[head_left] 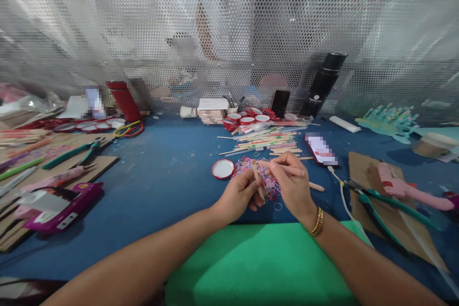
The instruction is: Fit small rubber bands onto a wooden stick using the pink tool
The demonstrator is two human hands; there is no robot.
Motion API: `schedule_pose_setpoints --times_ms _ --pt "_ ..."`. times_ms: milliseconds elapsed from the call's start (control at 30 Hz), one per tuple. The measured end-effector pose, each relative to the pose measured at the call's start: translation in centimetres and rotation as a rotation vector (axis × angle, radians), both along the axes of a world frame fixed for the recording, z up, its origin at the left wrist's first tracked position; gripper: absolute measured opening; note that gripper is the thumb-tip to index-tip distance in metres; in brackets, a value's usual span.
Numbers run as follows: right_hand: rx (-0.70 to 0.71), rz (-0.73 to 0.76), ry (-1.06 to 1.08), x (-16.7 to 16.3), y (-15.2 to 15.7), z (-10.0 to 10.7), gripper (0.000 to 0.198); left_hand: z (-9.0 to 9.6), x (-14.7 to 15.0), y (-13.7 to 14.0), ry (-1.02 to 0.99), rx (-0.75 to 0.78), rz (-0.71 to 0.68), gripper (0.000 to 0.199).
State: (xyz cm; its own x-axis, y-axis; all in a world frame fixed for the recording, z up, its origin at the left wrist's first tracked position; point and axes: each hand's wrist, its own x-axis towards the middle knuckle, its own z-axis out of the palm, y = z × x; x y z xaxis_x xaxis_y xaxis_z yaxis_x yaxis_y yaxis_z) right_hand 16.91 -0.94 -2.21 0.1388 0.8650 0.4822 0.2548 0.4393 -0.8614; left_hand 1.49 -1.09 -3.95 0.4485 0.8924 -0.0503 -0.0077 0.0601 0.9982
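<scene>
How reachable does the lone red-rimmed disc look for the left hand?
Probably yes: the disc lies close to the left hand, nothing visible between, though that hand holds a stick.

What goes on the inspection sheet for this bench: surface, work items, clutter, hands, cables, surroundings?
Surface: blue tabletop, pale specks; green cloth at the near side.
Work items: flat stick, pinkish stick; small coloured bands heaped behind the hands.
Clutter: loose sticks, red-rimmed disc, left pliers, right pliers, pink glue gun.
Hands: left hand grips the flat stick; right hand grips the pinkish stick.
Cables: white cable runs from the phone toward the near edge.
Surroundings: perforated metal screen behind; black flask and red flask before it.
</scene>
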Motion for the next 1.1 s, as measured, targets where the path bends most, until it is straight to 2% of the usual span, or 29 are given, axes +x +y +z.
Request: schedule_pose_setpoints --times_ms 1100 --pt "-0.003 0.001 0.026 -0.27 -0.16 0.31 0.014 0.10 0.02 -0.05 0.005 0.002 0.006 0.040"
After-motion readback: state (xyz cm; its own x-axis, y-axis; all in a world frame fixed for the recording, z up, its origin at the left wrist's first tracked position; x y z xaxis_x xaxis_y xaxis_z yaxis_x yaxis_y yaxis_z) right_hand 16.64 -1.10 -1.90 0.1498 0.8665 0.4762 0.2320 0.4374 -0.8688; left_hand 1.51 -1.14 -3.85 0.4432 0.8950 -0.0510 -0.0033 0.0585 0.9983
